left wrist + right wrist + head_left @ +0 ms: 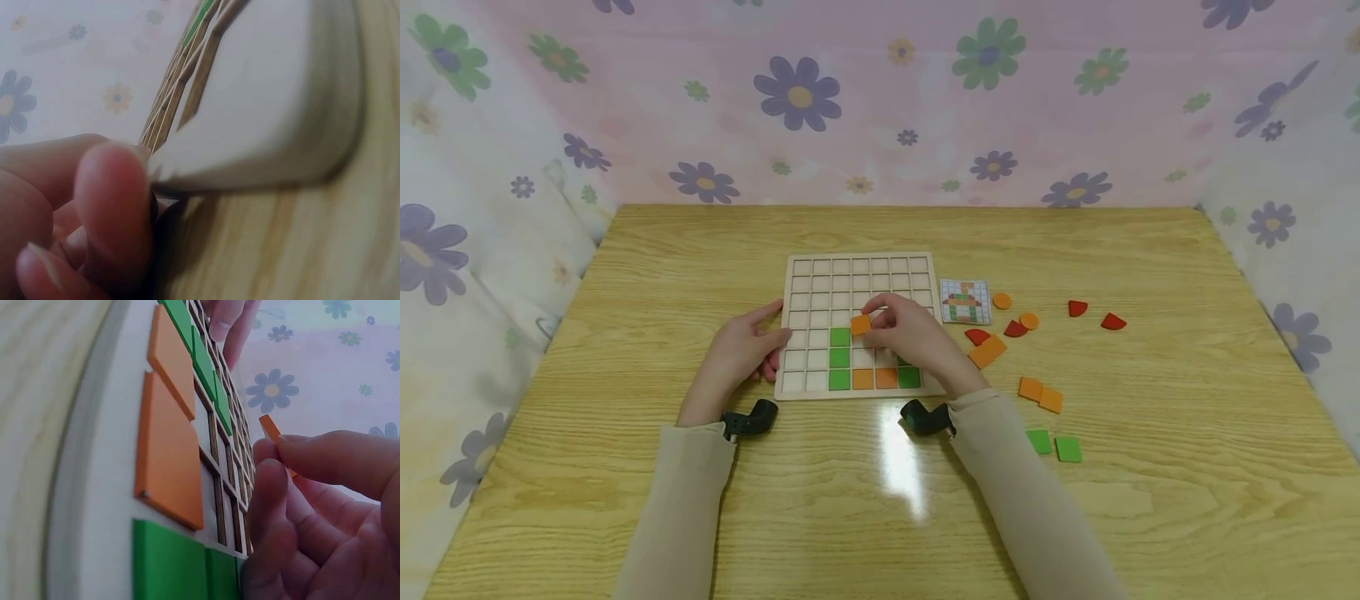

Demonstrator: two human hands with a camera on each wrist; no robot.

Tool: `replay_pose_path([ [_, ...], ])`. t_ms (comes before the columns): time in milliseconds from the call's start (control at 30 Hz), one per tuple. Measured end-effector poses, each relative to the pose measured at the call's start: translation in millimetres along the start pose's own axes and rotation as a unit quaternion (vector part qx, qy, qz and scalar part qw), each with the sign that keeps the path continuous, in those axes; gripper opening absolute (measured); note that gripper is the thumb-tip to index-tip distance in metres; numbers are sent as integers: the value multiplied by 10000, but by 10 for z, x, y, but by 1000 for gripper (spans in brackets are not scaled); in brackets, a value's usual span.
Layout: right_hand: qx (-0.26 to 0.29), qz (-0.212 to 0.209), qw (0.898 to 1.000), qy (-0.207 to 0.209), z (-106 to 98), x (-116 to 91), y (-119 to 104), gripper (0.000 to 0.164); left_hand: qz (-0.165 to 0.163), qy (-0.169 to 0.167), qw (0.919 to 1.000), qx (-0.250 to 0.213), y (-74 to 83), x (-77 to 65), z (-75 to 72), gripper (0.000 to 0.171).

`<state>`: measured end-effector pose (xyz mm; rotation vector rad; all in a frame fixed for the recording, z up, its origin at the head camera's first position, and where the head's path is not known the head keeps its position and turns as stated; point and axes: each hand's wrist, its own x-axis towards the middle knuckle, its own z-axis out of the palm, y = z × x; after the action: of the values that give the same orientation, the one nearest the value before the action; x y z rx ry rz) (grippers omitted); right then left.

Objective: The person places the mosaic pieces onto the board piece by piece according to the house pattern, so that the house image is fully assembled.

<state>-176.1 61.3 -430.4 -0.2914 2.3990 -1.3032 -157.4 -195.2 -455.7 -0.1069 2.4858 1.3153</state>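
My right hand [901, 332] pinches an orange square tile [861, 325] between thumb and fingers, over the middle of a wooden grid board [857, 257]. In the right wrist view the same orange tile [270, 428] is tilted, seen nearly edge-on. My left hand [741, 346] touches the board's left edge, thumb and index finger against its side. A column of green square tiles [839, 358] lies in the board. Along the bottom row sit two orange square tiles [875, 379], with a green square tile [908, 378] to their right. The right hand hides part of the right-hand column.
A pattern card [966, 302] lies beside the board's right edge. Further right are orange discs [1002, 301], several red quarter-round pieces [1078, 308], loose orange tiles [1041, 394] and two green tiles [1068, 449]. Flowered cloth [880, 100] surrounds the wooden table [820, 500].
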Motion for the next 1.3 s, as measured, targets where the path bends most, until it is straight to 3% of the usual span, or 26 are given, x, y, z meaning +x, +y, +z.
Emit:
replay_pose_path([
  [567,-990,-137,9944,355,154,231,-73,23,31,-17,9999,-101,-2,4,48,57],
  [967,-1501,-221,9870,533,205,245,-94,23,129,8,9999,-37,-8,21,46,57],
  [1300,-1857,-166,9804,636,254,285,-147,23,-6,51,10000,-54,6,6,-1,56],
])
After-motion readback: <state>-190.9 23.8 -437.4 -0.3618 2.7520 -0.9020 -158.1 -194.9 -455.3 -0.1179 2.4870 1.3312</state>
